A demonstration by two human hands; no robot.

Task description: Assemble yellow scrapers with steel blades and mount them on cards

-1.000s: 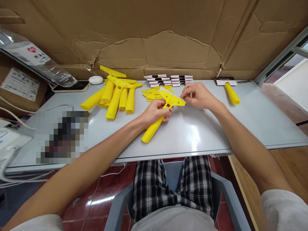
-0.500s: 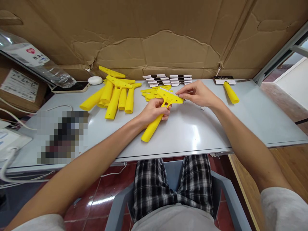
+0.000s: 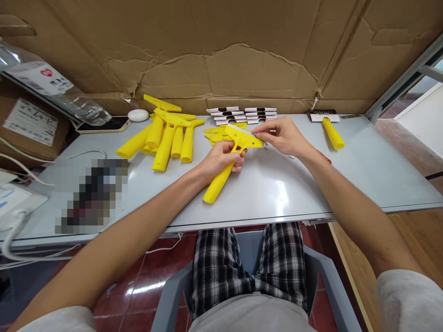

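Observation:
My left hand (image 3: pixel 226 159) is wrapped round the neck of a yellow plastic scraper (image 3: pixel 218 184), whose handle slants down toward the table's front. Along the upper edge of its wide head runs a thin pale strip, apparently the scraper blade (image 3: pixel 238 129). Thumb and forefinger of my right hand (image 3: pixel 278 134) are pinched at the right end of that strip, touching the head's corner. The fingertips partly hide what they grip. Just behind the head lie several flat yellow pieces (image 3: pixel 218 134). Small screws (image 3: pixel 266 145) lie beneath my right hand.
Several yellow scraper handles (image 3: pixel 162 147) are heaped at left. Two stacks of small white packets (image 3: pixel 226 115) stand at the back. Another yellow handle (image 3: pixel 332 133) with a black-and-white card (image 3: pixel 323 115) lies right. A red item (image 3: pixel 325 157) shows behind my right forearm. Cardboard (image 3: pixel 259 69) walls the back.
Both hands stay nearly in place on the scraper, with the head shifted slightly left. More of the red item and the screws by my right hand now shows.

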